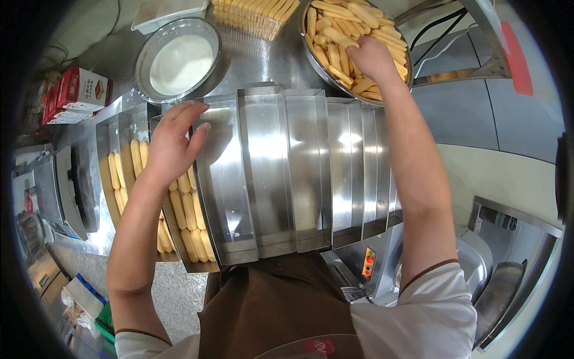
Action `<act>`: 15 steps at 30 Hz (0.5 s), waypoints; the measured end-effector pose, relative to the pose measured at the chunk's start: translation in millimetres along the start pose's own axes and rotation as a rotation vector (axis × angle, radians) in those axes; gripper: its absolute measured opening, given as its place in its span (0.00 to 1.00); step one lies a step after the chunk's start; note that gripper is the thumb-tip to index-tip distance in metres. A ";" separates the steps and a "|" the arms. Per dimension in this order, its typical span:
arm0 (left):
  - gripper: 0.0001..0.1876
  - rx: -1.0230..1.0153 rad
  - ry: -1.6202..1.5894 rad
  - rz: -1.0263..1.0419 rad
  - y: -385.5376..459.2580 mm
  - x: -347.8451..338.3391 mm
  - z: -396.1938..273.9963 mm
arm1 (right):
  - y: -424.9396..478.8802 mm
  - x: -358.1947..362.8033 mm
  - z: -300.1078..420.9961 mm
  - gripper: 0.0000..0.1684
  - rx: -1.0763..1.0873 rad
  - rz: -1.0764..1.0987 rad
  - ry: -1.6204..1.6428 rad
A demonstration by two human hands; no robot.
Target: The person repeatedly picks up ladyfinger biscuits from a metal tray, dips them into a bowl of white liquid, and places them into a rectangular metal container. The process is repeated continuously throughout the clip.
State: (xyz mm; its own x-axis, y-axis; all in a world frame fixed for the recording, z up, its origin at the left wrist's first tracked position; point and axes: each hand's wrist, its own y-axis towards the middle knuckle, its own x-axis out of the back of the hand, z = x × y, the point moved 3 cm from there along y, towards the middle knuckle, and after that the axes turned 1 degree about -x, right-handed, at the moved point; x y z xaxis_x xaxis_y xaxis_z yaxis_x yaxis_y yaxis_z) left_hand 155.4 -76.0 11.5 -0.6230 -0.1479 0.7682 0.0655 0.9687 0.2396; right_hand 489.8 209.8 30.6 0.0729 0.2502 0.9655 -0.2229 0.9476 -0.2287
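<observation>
My right hand (373,58) is in a large metal bowl of ladyfinger biscuits (332,56), its fingers closed on one ladyfinger (337,37). With fingers apart, my left hand (177,139) hovers over the third and fourth long metal trays from the left and appears to hold nothing. Ladyfingers (193,206) lie in rows in the trays on the left side. Further right, several bare metal trays (264,170) stand side by side. A metal bowl of white liquid (180,65) rests beyond my left hand.
A clear plastic pack of ladyfingers (255,15) and a lidded white container (168,11) stand at the back. Red and white boxes (85,92) are at the left, near what looks like a scale (67,193). A metal frame (489,45) rises at the right.
</observation>
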 end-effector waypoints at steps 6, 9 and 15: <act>0.16 0.008 -0.070 0.037 7.6 -11.1 -17.2 | 2.0 -22.9 23.9 0.26 -0.022 0.094 -0.198; 0.17 0.000 -0.091 0.043 6.6 -11.1 -21.5 | 0.2 -25.5 34.3 0.26 -0.022 0.042 -0.148; 0.17 -0.005 -0.114 0.010 0.7 -2.4 -22.7 | 0.9 -35.8 26.2 0.29 -0.091 0.015 -0.099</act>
State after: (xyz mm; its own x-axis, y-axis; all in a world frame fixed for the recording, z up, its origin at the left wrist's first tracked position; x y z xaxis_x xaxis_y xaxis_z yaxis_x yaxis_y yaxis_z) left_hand 174.6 -79.4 23.3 -0.7072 -0.1145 0.6976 0.0753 0.9690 0.2354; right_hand 461.6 196.5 -0.9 -0.0269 0.2482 0.9683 -0.1340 0.9591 -0.2495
